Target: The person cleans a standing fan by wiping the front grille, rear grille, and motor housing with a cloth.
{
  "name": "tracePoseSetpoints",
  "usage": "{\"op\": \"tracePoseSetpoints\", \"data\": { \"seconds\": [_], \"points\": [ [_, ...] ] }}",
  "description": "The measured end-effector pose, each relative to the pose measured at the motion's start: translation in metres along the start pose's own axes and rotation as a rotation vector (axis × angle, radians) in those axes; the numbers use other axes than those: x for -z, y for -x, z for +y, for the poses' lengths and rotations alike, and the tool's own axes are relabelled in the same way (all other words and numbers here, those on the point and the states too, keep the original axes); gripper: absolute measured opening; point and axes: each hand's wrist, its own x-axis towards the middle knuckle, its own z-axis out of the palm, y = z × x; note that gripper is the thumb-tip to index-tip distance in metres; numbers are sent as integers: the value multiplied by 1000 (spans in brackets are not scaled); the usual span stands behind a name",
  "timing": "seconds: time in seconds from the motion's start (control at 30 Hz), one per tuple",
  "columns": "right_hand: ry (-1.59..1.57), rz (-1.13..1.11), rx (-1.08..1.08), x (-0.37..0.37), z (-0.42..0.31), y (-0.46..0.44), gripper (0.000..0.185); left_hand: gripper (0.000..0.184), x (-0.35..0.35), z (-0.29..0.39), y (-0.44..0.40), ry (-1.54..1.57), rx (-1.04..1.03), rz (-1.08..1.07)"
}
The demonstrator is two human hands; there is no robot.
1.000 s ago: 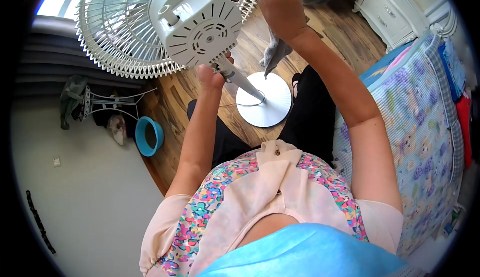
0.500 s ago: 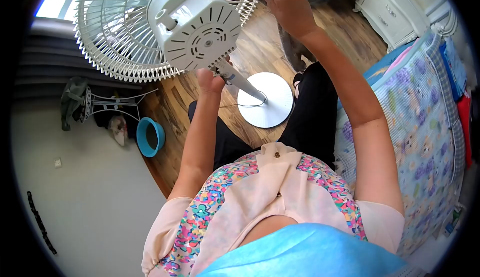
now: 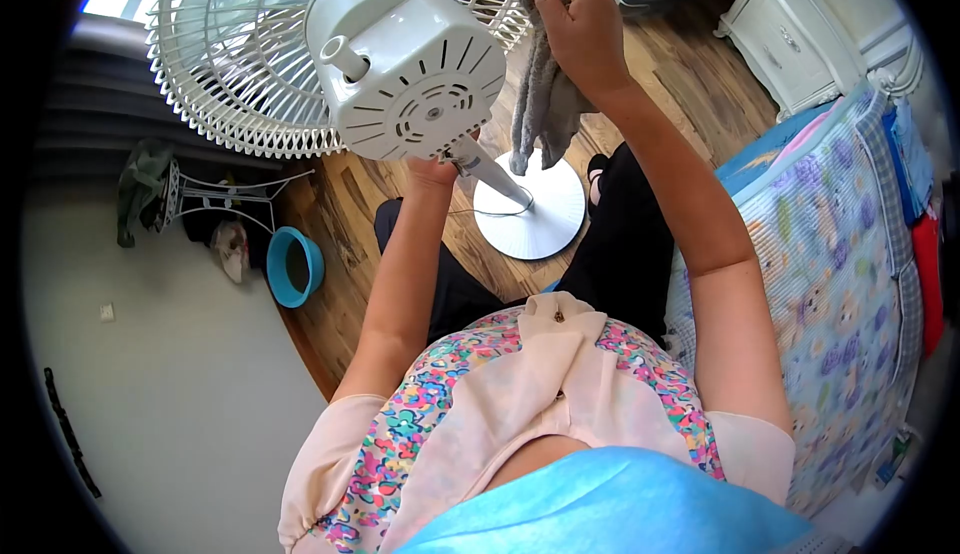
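A white standing fan (image 3: 425,74) leans toward me, its motor housing in front and its wire cage behind. My left hand (image 3: 432,170) is closed at the fan's neck, just under the housing, which hides most of the fingers. From my right hand (image 3: 585,34) hangs a grey cloth (image 3: 545,94), pinched between thumb and fingers beside the right edge of the cage. Below, the fan's pole runs down to a round white base (image 3: 530,229) on the floor between my legs.
To the right stands a bed with a patterned blue cover (image 3: 810,314); beyond it is a white cabinet (image 3: 790,44). At left are a blue basin (image 3: 318,266) and a white metal rack (image 3: 225,194). A thin cord lies near the fan base.
My right hand has shifted slightly, and the cloth now hangs in fuller view beside the cage. The fan's housing appears a little further right and lower. My left hand stays at the neck.
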Motion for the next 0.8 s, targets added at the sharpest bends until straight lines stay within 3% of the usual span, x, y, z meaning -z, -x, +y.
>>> {"op": "tracePoseSetpoints", "data": {
  "seconds": [0.13,0.2,0.3,0.4,0.47,0.6,0.7,0.8],
  "points": [
    [-30,18,84,3,-8,0,19,43,6,1,-2,30,12,-27],
    [-37,-44,-159,3,2,-6,20,42,9,1,-4,37,18,-48],
    [102,78,-122,-6,11,-12,21,41,5,-1,-7,-41,-27,-84],
    [60,23,-89,-10,-4,-10,21,40,0,-4,-1,-46,-14,18],
    [-12,-34,-206,-7,0,-10,20,41,7,0,2,7,2,-22],
    [147,55,-119,-13,14,-14,21,41,16,1,-4,-130,-58,27],
    [30,-29,-126,-5,-8,-10,17,40,10,-1,0,38,36,-95],
    [203,20,27,-5,52,-8,25,39,16,2,-3,13,6,13]
  ]
}}
